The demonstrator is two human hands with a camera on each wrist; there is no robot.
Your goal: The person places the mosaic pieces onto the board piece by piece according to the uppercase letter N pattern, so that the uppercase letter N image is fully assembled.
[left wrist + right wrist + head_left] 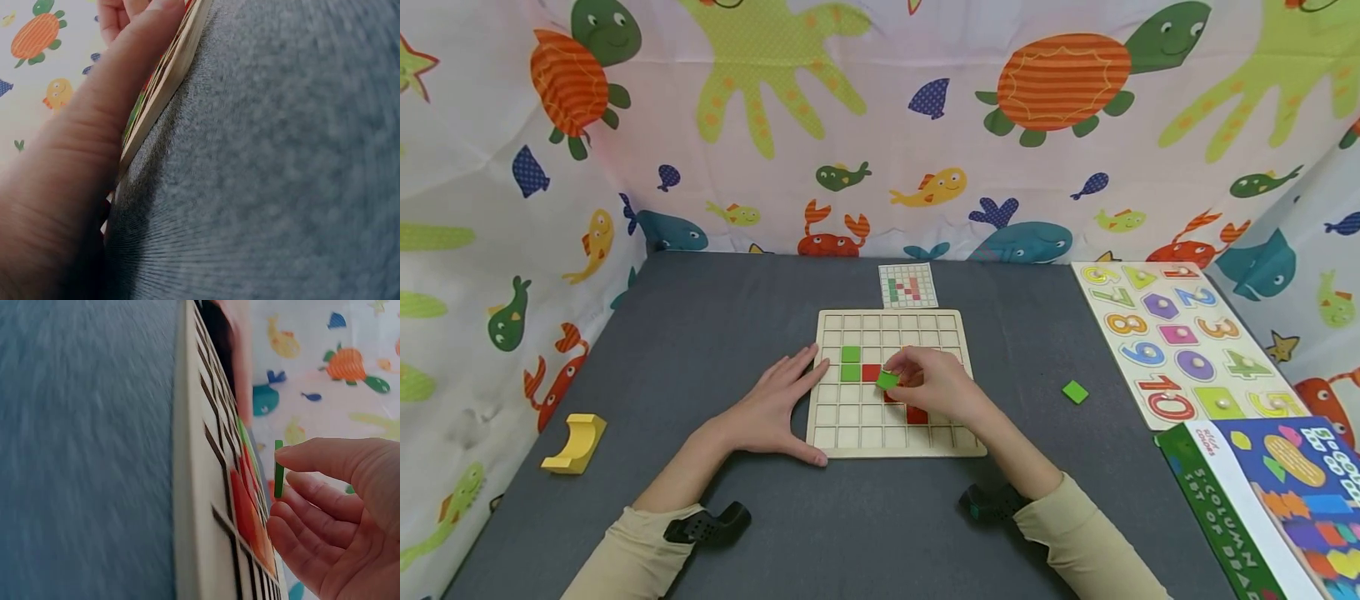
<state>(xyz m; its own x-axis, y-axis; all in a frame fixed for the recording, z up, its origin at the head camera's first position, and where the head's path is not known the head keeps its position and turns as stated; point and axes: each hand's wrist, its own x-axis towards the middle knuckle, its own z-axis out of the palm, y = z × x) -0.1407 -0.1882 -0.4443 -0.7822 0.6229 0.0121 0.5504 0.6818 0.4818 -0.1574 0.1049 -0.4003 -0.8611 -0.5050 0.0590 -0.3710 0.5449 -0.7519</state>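
A wooden grid board (841,417) lies flat in the middle of the dark table. Two green tiles (850,363) sit in its cells, one above the other, with a red tile (871,372) beside the lower one. Another red tile (916,415) lies further down, and more red is partly hidden by my right hand (936,383). Between thumb and fingertips that hand pinches a green square tile (887,380); the right wrist view shows this tile (279,469) edge-on, raised off the board. My left hand (767,408) rests at the board's left edge, fingers extended, thumb near the bottom corner.
A small pattern card (887,273) lies behind the board. One loose green tile (1075,392) is on the table to the right. Further right are a number-and-shape puzzle board (1176,312) and a colourful box (1270,500). A yellow arched block (576,443) stands at the left.
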